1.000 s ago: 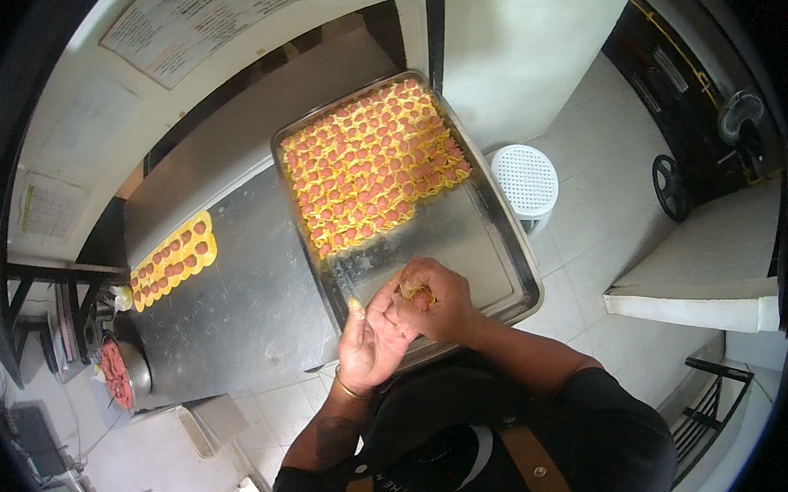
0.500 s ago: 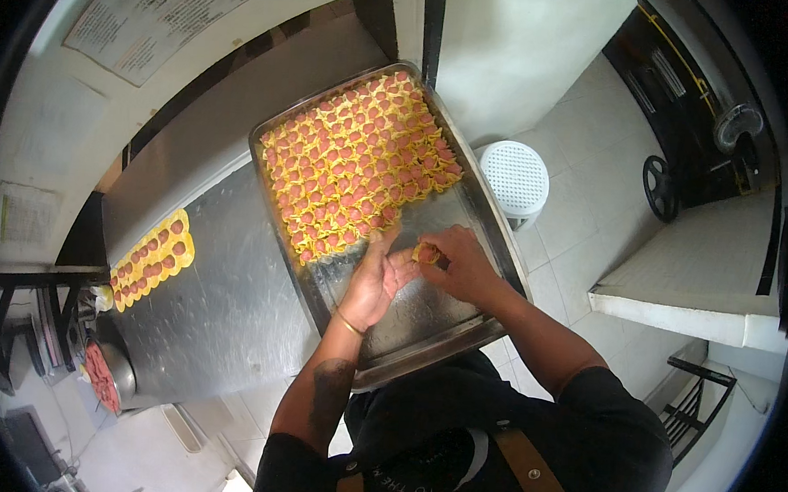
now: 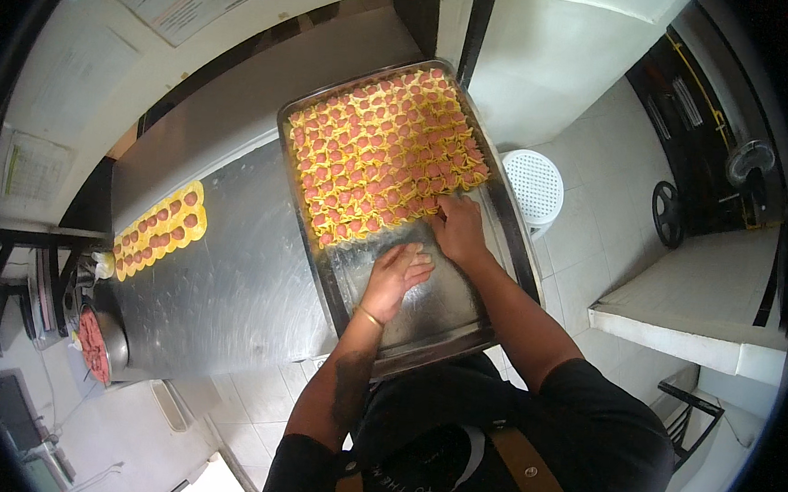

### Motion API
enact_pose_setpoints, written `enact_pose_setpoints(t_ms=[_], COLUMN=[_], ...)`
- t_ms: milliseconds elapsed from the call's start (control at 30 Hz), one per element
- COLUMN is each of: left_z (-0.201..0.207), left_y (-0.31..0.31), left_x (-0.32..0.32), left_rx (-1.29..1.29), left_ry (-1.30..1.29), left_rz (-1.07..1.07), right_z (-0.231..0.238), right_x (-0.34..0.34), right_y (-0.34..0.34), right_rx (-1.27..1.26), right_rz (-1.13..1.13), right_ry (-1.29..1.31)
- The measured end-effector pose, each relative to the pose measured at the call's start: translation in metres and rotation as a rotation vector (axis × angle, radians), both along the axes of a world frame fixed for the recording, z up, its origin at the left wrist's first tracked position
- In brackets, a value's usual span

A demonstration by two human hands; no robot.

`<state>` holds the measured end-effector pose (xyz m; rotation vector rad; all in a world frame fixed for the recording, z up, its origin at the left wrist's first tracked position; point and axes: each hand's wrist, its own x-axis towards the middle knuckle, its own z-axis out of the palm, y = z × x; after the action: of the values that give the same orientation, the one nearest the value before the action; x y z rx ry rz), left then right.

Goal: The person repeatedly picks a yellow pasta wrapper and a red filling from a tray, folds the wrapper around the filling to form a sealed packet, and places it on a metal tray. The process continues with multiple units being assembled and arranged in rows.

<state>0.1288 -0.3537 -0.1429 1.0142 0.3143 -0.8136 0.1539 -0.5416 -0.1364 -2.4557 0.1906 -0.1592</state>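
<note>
A large metal baking tray [image 3: 440, 304] lies before me, its far part packed with rows of small yellow dough pieces [image 3: 376, 169], each with a pink ball of meat filling. My right hand [image 3: 460, 232] reaches to the near edge of these rows. Its fingers are closed and pointed down at a dough piece there, largely hidden beneath them. My left hand [image 3: 398, 275] hovers over the bare near part of the tray, holding nothing, its fingers loosely stretched out. Left on the steel table lies a strip of yellow dough rounds [image 3: 161, 228] topped with meat balls.
The steel table [image 3: 233, 264] runs to the left of the tray. A metal bowl of pink meat [image 3: 103, 347] stands at its left end. On the tiled floor to the right is a white perforated stool [image 3: 532, 186]. A white wall panel [image 3: 555, 58] stands beyond the tray.
My right hand has moved with a filled dough piece from beside my left palm to the edge of the rows. The left hand has drawn back toward me, away from the rows.
</note>
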Motion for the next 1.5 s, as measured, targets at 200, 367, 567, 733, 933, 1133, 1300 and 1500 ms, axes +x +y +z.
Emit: enact_pose_setpoints(t_ms=[200,367,567,733,933,1133,1300,1500], left_z=[-0.013,-0.002,0.057,0.042,0.009,-0.028,-0.059,0.014], left_y=[-0.017,0.012,0.167,0.321,0.431,0.464,0.455,0.449], left_x=[0.037,0.028,-0.019,-0.033,-0.037,-0.019,0.031,-0.006], left_rx=[-0.125,-0.096,-0.357,-0.253,-0.189,-0.268,0.006,-0.309], left_ry=[0.006,0.0,-0.075,-0.068,-0.075,-0.077,-0.451,-0.263], left_rz=[-0.005,-0.075,0.069,0.425,0.537,0.548,0.589,0.583], right_z=[-0.016,-0.026,0.027,0.053,0.041,0.004,0.037,0.065], right_x=[0.003,0.008,-0.014,0.039,0.164,0.177,0.079,-0.009], right_y=[0.003,0.011,0.065,0.275,0.475,0.512,0.51,0.449], right_rx=[0.059,-0.079,0.041,-0.048,-0.604,-0.767,-0.606,-0.119], right_rz=[-0.059,-0.041,-0.199,0.505,0.816,0.78,0.793,0.747], right_ry=[-0.037,-0.1,-0.124,-0.244,-0.103,-0.256,-0.227,-0.401])
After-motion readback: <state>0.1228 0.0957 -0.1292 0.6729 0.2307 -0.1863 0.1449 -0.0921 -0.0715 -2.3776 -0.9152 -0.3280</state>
